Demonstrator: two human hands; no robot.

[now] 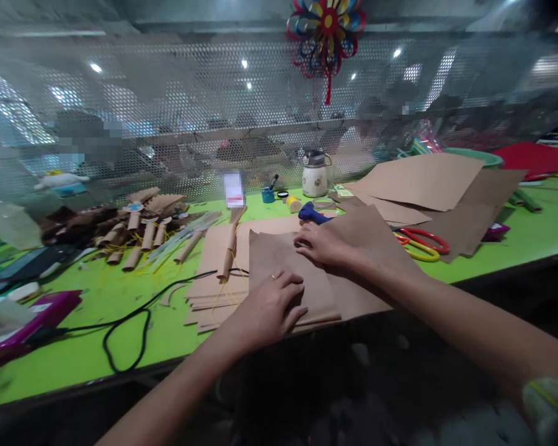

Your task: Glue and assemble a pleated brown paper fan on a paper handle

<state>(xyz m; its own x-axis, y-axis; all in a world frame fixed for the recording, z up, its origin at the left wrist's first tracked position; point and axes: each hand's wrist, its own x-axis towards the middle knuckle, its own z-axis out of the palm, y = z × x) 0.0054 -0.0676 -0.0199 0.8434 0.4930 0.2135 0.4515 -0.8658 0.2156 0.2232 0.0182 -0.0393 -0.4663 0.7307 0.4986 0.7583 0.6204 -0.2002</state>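
Observation:
A sheet of brown kraft paper (pixel 283 254) lies folded in front of me, on top of a stack of lighter kraft sheets (pixel 209 248). My left hand (pixel 276 303) rests on its lower part, fingers apart and slightly bent, with a ring on one finger. Farther up the same paper, my right hand (pixel 323 243) lies with its fingertips pressed on the surface. Beyond that hand sits a dark blue tool (pixel 312 212), partly hidden. A rolled paper tube with yellow strings (pixel 227 251) lies on the stack to the left.
Red-and-yellow scissors (pixel 421 243) and large kraft sheets (pixel 428 179) lie to the right. Finished-looking paper tubes (pixel 146 235) are piled at left, near a black cord (pixel 144 306) and a purple box (pixel 41 319). A flask (pixel 315 176) stands at the back of the green table (pixel 167 347).

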